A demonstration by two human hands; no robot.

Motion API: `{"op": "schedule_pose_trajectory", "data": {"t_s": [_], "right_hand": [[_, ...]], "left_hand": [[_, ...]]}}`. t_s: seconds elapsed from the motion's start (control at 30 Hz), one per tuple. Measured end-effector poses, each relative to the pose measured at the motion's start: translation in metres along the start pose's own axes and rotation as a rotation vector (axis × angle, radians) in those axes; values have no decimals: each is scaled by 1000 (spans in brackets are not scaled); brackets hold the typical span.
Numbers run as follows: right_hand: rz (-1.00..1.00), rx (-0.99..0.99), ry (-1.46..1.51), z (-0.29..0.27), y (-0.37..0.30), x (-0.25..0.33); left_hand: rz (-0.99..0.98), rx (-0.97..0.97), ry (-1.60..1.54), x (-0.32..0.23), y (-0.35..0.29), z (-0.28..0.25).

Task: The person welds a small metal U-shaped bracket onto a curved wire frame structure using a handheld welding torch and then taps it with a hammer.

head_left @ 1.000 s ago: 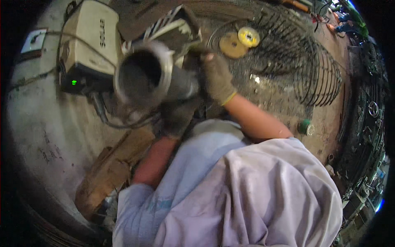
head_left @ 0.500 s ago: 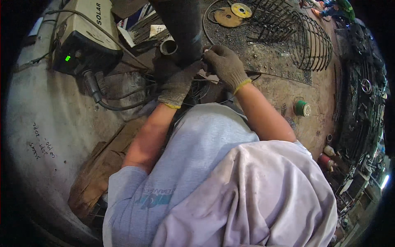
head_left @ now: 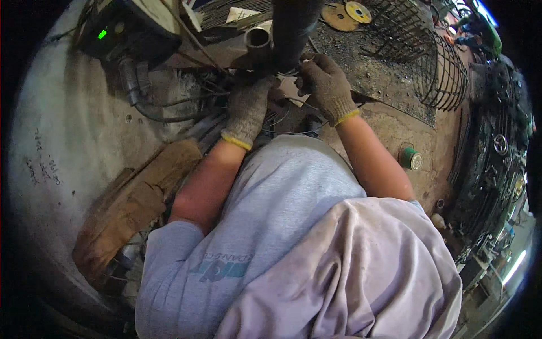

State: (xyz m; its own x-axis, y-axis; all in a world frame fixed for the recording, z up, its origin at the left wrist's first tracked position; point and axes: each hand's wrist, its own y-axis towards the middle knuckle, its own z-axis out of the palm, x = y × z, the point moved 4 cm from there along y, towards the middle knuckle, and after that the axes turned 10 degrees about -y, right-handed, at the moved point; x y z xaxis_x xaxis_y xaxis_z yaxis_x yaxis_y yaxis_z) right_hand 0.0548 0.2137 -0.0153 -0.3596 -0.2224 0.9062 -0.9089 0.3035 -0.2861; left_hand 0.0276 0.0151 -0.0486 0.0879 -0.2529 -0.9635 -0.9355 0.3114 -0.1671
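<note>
Both my hands wear grey-brown knit gloves with yellow cuffs and work close together at the foot of a dark, thick, upright tapered shape (head_left: 293,34). My left hand (head_left: 248,107) is left of it, its fingertips lost in shadow beneath. On the other side, my right hand (head_left: 326,85) has thumb and fingers pinched together; a small pale bit shows at the fingertips, too little to name. A short open-ended pipe piece (head_left: 257,38) stands just beyond my left hand. Thin wires or cables (head_left: 288,121) loop below the hands.
A welding machine (head_left: 130,34) with a thick cable (head_left: 164,118) sits at upper left, a brown crumpled cloth or hide (head_left: 135,203) below. Two cutting discs (head_left: 337,18) and a wire-rod cage (head_left: 451,76) lie far right. Nearer is a green spool (head_left: 410,159). Another person (head_left: 480,31) is at upper right.
The view has shifted, so the welding machine sits higher and the dark shape further right. My hands stay by the dark shape, with a slightly wider gap between them.
</note>
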Motion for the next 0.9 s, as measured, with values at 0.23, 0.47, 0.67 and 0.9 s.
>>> {"op": "schedule_pose_trajectory", "data": {"t_s": [0.23,0.47,0.67,0.9], "right_hand": [[62,34,63,-2,-12,24],[3,-14,-34,-2,8,1],[8,5,-36,-4,6,8],[116,38,100,-1,0,15]], "left_hand": [[-266,57,-283,-45,-7,13],[51,178,111,-31,6,7],[-182,90,-591,-37,2,21],[-144,167,-579,13,20,21]]}}
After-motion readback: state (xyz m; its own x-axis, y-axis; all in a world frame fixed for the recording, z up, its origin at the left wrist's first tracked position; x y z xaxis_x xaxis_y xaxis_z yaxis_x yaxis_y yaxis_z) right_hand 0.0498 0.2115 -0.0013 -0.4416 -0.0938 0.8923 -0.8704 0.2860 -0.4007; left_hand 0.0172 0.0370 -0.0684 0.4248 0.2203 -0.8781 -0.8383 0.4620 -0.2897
